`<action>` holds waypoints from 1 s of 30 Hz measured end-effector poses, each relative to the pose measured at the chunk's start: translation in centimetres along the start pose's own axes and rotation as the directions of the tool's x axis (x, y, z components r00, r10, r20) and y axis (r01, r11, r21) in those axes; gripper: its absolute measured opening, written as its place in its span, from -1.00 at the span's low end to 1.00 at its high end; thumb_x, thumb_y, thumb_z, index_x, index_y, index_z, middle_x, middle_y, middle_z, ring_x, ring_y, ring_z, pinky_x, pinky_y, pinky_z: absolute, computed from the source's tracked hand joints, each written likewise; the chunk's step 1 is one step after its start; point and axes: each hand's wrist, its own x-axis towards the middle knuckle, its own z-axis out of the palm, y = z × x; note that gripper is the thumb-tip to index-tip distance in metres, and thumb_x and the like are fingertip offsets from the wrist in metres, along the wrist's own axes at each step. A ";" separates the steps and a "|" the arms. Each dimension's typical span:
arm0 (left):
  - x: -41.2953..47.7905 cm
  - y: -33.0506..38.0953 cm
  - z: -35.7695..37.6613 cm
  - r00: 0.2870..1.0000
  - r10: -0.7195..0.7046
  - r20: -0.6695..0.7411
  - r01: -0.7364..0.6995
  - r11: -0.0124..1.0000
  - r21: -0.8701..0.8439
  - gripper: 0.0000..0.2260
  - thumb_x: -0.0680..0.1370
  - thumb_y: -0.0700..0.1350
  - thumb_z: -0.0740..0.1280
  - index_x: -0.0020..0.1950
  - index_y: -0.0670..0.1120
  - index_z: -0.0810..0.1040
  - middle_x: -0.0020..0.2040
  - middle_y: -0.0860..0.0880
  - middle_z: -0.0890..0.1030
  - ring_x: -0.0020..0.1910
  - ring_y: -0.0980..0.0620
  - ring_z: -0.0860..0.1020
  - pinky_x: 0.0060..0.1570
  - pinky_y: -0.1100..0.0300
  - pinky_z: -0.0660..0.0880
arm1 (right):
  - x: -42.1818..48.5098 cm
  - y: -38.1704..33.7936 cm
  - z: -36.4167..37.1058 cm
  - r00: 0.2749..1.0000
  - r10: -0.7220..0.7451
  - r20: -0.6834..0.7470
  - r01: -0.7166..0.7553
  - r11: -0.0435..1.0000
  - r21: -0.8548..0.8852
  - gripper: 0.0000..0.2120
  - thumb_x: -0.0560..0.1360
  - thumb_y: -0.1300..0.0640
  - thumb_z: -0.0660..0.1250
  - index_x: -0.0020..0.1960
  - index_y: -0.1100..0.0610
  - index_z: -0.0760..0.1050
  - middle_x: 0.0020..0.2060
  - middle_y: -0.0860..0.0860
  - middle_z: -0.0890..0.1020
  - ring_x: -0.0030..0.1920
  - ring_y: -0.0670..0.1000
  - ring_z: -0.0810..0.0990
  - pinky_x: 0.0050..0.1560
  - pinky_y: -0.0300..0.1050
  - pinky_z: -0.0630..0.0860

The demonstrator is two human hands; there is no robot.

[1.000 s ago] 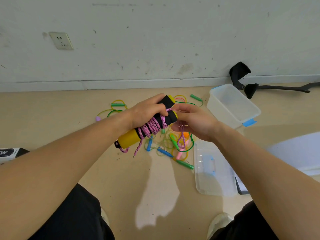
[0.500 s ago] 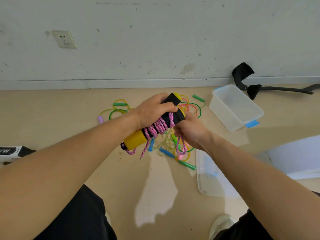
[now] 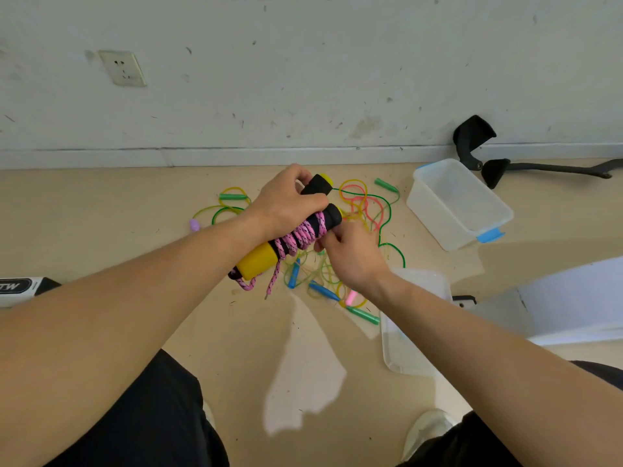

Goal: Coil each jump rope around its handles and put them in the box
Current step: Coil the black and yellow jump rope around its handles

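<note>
Head view, left hand (image 3: 286, 205) gripping handles (image 3: 259, 260) (pink rope (image 3: 301, 236) wound)

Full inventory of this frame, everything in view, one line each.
handles: 2, black foam with yellow ends, side by side in the left hand
pink rope: 1, pink braided, wound round the handles, end dangling
loose ropes: several, green, yellow and pink, tangled on the floor
box: 1, clear with blue latches, floor at right rear
lid: 1, clear, floor beside the right forearm
socket: 1, white, wall at left
black object: 1, black, against the wall at right
left hand: grips the handles
right hand: pinches the pink rope beneath the coil
</note>
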 end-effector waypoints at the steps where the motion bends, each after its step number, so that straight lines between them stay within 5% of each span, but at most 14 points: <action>1: 0.1 -0.2 0.1 1.000 -0.009 0.001 0.009 0.999 0.032 -0.69 0.46 0.02 0.40 0.13 -0.03 0.44 -0.05 -0.02 0.58 -0.14 0.06 0.57 -0.22 0.19 0.41 | -0.2 0.0 0.2 1.000 -0.014 0.005 0.014 0.999 -0.048 -0.70 0.61 0.20 0.15 -0.24 0.18 0.54 -0.54 -0.09 0.43 -0.55 -0.11 0.36 -0.50 -0.25 0.21; 4: 0.2 -0.4 0.2 0.999 -0.051 -0.009 0.052 0.997 0.051 -0.68 0.53 0.00 0.35 0.21 -0.05 0.35 -0.05 0.03 0.52 -0.06 0.04 0.54 -0.15 0.17 0.39 | -0.4 0.0 0.2 0.996 -0.090 -0.020 0.083 0.968 -0.235 -0.67 0.64 0.16 0.12 -0.28 0.20 0.41 -0.41 0.09 0.47 -0.42 0.06 0.38 -0.38 -0.02 0.27; 11: 0.0 0.4 0.2 0.994 -0.081 -0.076 0.072 0.991 -0.114 -0.68 0.52 -0.09 0.38 0.22 0.00 0.37 -0.03 0.00 0.57 -0.13 0.09 0.57 -0.20 0.23 0.41 | 0.1 -0.4 -0.3 0.985 -0.173 0.014 0.169 0.938 -0.302 -0.59 0.61 0.17 0.16 -0.41 0.05 0.24 -0.49 0.02 0.38 -0.47 0.02 0.31 -0.39 -0.06 0.17; 18: -0.3 0.1 0.4 0.994 -0.071 -0.087 0.065 0.996 -0.066 -0.69 0.52 -0.07 0.38 0.20 -0.01 0.38 0.02 -0.05 0.58 -0.12 0.09 0.56 -0.19 0.24 0.40 | -0.8 -0.7 -0.6 0.950 -0.284 0.132 0.311 0.815 -0.489 -0.69 0.65 0.07 0.14 -0.27 0.06 0.31 -0.33 0.05 0.48 -0.28 0.16 0.50 -0.33 -0.08 0.27; 22: -0.2 -0.3 0.5 0.996 -0.085 -0.037 0.085 0.996 -0.002 -0.68 0.56 -0.05 0.33 0.23 -0.05 0.29 -0.05 -0.08 0.56 -0.08 -0.06 0.58 -0.04 0.07 0.51 | -0.9 -0.3 -1.1 0.947 -0.286 0.146 0.311 0.700 -0.642 -0.71 0.68 -0.07 0.04 -0.15 0.02 0.34 -0.27 0.03 0.52 -0.20 0.17 0.55 -0.31 -0.05 0.41; 26: 0.0 -0.5 0.6 0.989 -0.150 -0.020 0.150 0.989 0.000 -0.66 0.59 -0.04 0.29 0.26 -0.07 0.22 -0.01 -0.12 0.55 -0.05 -0.12 0.58 0.00 0.00 0.51 | -0.4 -0.3 -2.8 0.965 -0.253 0.069 0.244 0.768 -0.593 -0.70 0.63 -0.06 0.12 -0.07 0.04 0.56 -0.23 0.04 0.64 -0.16 0.16 0.60 -0.25 -0.02 0.52; 30: -0.1 -0.6 1.0 0.982 -0.190 0.015 0.190 0.982 -0.007 -0.62 0.61 -0.03 0.31 0.29 -0.11 0.20 0.10 -0.16 0.53 0.02 -0.11 0.58 0.05 0.02 0.50 | 0.3 -0.5 -4.0 0.959 -0.240 0.152 0.282 0.744 -0.606 -0.77 0.57 -0.01 0.20 0.05 -0.01 0.62 -0.17 0.06 0.66 -0.10 0.17 0.61 -0.16 -0.01 0.56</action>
